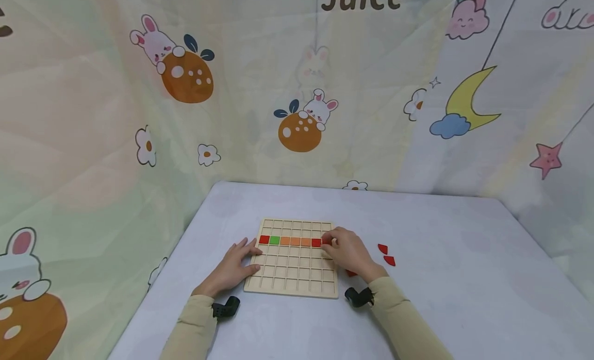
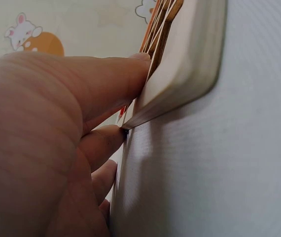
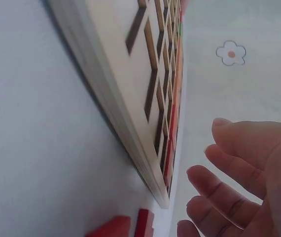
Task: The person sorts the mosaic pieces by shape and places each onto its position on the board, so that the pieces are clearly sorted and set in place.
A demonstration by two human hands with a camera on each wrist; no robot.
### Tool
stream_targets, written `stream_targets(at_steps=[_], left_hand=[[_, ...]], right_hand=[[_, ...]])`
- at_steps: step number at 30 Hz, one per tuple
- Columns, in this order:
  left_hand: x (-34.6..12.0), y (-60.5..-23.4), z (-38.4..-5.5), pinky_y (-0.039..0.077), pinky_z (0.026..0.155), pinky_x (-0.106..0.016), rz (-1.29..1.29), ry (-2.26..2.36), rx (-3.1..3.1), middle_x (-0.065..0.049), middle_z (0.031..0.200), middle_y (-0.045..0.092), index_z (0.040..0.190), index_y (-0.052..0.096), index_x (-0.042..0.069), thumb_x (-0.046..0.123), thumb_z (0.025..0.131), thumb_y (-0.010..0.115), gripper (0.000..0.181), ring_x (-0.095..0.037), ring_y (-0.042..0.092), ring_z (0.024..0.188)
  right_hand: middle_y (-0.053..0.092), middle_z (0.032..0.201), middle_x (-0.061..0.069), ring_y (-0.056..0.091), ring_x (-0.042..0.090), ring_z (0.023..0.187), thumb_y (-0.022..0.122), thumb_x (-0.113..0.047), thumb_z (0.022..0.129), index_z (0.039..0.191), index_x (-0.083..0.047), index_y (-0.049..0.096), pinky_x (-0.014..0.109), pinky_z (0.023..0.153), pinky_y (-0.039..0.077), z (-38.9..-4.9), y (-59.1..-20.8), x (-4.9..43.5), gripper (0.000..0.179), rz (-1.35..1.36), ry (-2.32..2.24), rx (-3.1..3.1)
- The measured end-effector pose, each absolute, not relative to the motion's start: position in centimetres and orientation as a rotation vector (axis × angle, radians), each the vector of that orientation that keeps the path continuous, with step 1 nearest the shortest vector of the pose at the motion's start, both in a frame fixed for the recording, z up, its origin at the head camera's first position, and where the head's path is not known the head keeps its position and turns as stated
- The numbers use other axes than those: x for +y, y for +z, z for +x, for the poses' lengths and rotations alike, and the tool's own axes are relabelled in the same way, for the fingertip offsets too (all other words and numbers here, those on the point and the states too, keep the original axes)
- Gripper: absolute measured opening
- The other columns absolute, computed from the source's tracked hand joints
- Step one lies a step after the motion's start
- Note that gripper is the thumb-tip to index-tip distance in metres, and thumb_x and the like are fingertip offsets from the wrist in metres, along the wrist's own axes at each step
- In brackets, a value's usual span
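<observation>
A square wooden grid board (image 1: 297, 285) lies on the table. One of its upper rows holds a red tile (image 1: 264, 240), a green tile (image 1: 275, 240), several orange tiles (image 1: 295, 241) and another red tile (image 1: 316, 242). At the row's right end a further red tile (image 3: 168, 165) lies in the board, partly hidden by my right hand (image 1: 347, 249) in the head view. The right wrist view shows that hand's fingers apart, with nothing between them. My left hand (image 1: 234, 267) rests at the board's left edge, thumb on the frame and fingertips touching its side.
Two red pieces with a curved edge, an upper piece (image 1: 382, 248) and a lower piece (image 1: 390, 260), lie right of the board. Another red piece (image 1: 351, 273) is partly under the right hand. A printed cloth (image 1: 250, 117) hangs behind the white table (image 1: 464, 298).
</observation>
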State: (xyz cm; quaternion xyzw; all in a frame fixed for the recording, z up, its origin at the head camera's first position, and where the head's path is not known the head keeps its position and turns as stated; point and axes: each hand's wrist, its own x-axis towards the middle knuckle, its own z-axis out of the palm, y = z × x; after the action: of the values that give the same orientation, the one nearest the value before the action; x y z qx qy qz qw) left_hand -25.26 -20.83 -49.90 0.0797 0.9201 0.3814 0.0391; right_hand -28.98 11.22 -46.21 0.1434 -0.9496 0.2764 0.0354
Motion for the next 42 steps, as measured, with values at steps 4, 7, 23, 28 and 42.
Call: stream_targets(at_steps=[4, 7, 23, 28, 42], left_hand=[[-20.9, -49.9, -25.2, 0.003, 0.121, -0.054, 0.243, 1.165, 2.819, -0.005, 0.157, 0.032, 0.118, 0.065, 0.021, 0.02, 0.087, 0.074, 0.032, -0.031, 0.008, 0.15], [-21.0, -49.8, -25.1, 0.003, 0.121, -0.054, 0.247, 1.164, 2.82, -0.005, 0.157, 0.033, 0.118, 0.065, 0.021, 0.02, 0.087, 0.074, 0.032, -0.031, 0.008, 0.15], [-20.9, -49.7, -25.2, 0.005, 0.12, -0.057, 0.268, 1.191, 2.824, -0.007, 0.157, 0.033, 0.117, 0.065, 0.02, 0.018, 0.087, 0.074, 0.031, -0.034, 0.01, 0.15], [-20.9, -49.7, -25.3, 0.003, 0.121, -0.055, 0.257, 1.194, 2.809, -0.005, 0.157, 0.032, 0.117, 0.065, 0.021, 0.02, 0.087, 0.074, 0.032, -0.031, 0.009, 0.15], [-20.8, -49.7, -25.2, 0.004, 0.12, -0.058, 0.24, 1.174, 2.811, -0.003, 0.158, 0.031, 0.118, 0.065, 0.021, 0.021, 0.087, 0.074, 0.032, -0.031, 0.008, 0.15]], right_hand=[[0.066, 0.105, -0.003, 0.056, 0.017, 0.084, 0.076, -0.026, 0.086, 0.107, -0.017, 0.073, 0.031, 0.072, 0.054, -28.9, -46.1, 12.1, 0.023, 0.421, 0.836, -2.921], [0.065, 0.106, -0.002, 0.057, 0.016, 0.084, 0.076, -0.025, 0.085, 0.111, -0.016, 0.072, 0.027, 0.068, 0.054, -29.0, -46.2, 12.8, 0.028, 0.391, 0.843, -2.934], [0.064, 0.108, 0.002, 0.054, 0.019, 0.087, 0.077, -0.023, 0.085, 0.116, -0.014, 0.07, 0.029, 0.072, 0.056, -29.0, -47.3, 14.9, 0.033, 0.242, 0.884, -2.964], [0.064, 0.106, 0.004, 0.055, 0.02, 0.087, 0.078, -0.02, 0.084, 0.115, -0.012, 0.07, 0.032, 0.074, 0.057, -29.1, -47.4, 15.6, 0.033, 0.245, 0.869, -2.962], [0.065, 0.104, 0.008, 0.059, 0.024, 0.093, 0.07, -0.012, 0.087, 0.107, -0.006, 0.072, 0.041, 0.081, 0.058, -29.4, -47.9, 17.2, 0.021, 0.246, 0.873, -2.947]])
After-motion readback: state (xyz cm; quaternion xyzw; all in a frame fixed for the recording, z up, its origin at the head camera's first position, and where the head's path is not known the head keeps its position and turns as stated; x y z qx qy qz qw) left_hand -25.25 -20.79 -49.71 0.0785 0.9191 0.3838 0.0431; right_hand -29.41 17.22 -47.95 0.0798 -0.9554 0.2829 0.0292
